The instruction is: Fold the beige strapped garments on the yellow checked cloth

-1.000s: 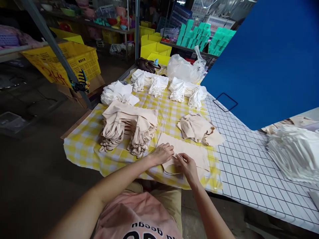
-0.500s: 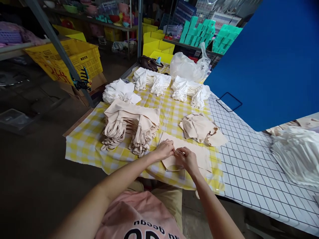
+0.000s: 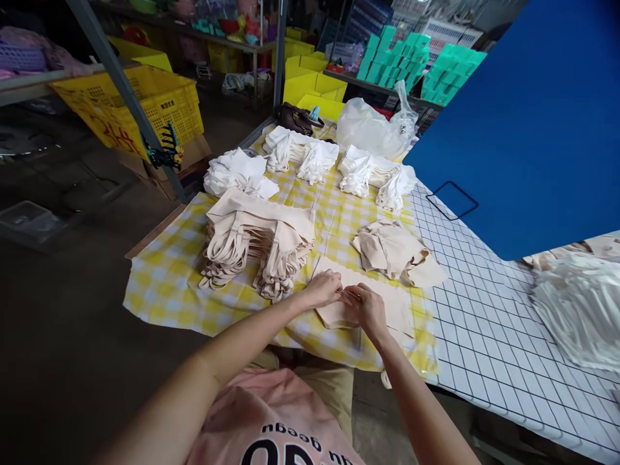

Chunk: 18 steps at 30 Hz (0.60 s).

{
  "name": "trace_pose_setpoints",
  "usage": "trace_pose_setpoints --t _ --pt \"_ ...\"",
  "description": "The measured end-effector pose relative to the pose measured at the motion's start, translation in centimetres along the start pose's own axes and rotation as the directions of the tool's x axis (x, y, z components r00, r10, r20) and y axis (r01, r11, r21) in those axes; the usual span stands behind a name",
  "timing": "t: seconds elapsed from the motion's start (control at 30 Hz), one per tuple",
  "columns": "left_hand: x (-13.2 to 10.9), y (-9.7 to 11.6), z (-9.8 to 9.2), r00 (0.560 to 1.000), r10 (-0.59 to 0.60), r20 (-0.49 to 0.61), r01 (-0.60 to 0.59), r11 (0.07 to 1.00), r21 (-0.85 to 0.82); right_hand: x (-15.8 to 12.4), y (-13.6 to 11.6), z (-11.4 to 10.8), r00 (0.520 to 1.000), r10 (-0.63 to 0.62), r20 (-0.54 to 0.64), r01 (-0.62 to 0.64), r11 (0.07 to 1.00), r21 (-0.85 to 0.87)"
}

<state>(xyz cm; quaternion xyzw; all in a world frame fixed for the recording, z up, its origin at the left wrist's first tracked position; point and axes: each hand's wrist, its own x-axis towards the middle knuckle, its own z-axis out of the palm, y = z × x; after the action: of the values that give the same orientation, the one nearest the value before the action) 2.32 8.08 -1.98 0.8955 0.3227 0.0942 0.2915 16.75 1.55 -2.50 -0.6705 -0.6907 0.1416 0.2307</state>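
Note:
A beige camisole-like garment (image 3: 394, 300) lies flat on the yellow checked cloth in front of me. Over its near middle, my left hand (image 3: 327, 288) and my right hand (image 3: 367, 309) meet with fingertips almost touching. Both are closed in a pinch on what looks like the garment's thin strap, mostly hidden by the fingers. Left of my hands stands a thick stack of beige garments (image 3: 261, 223) with looped straps hanging toward me. A loose crumpled heap of beige garments (image 3: 392, 248) sits just beyond my right hand.
White garment stacks (image 3: 317, 155) and a crumpled white pile (image 3: 239, 171) lie farther back, near a clear plastic bag (image 3: 371, 129). A blue board (image 3: 527, 129) leans over the grid-patterned table cover (image 3: 489, 323) at right. A metal post (image 3: 116, 84) and yellow crate (image 3: 179, 110) stand left.
The view has shifted slightly. My hands stay pinched together over the garment; the strap loop that showed below them is no longer visible.

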Motion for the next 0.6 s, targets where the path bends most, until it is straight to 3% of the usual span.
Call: trace_pose_setpoints --t 0.2,0.43,0.6 --pt "0.3 -0.5 0.9 0.999 -0.014 -0.045 0.012 0.999 -0.046 -0.1 0.0 -0.3 0.998 -0.038 0.051 0.043 0.993 -0.106" --pt "0.5 -0.7 1.5 0.998 0.000 -0.068 -0.003 0.998 -0.056 -0.4 -0.3 -0.8 0.989 0.019 0.148 0.026 0.954 -0.298" --pt "0.3 -0.6 1.2 0.997 0.006 -0.078 -0.010 0.999 -0.043 -1.2 -1.0 -0.9 0.991 0.118 0.061 -0.101 0.967 -0.233"
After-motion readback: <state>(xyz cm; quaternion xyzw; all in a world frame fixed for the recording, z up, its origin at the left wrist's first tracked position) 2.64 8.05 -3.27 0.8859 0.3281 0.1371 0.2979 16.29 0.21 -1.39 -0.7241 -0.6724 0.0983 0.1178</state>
